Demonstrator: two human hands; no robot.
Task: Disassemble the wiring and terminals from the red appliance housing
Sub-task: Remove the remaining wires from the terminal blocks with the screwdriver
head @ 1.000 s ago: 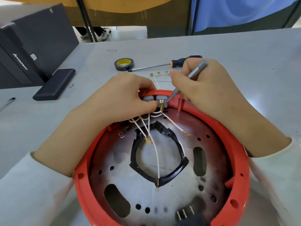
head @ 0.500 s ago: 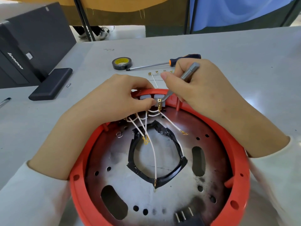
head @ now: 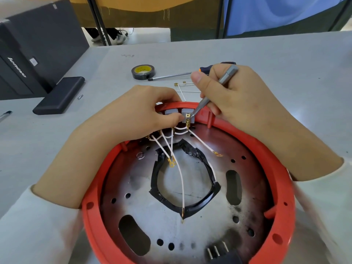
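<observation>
While the housing [head: 190,187] lies on the table [head: 285,73], its near edge cut off, the right hand [head: 238,103] grips a grey tool [head: 215,92], tip at a brass terminal [head: 188,119] on the far rim. Beside it, the left hand [head: 133,115] curls over the wires [head: 171,145]; whether it pinches one is hidden.

a roll of black tape [head: 143,72] with a yellow core lies in the upper middle of the frame on the grey table [head: 285,60]. at upper left stands a black lenovo computer case [head: 36,44], a flat black power bank [head: 59,95] beside it, and a small screw [head: 80,96] just right of that.
</observation>
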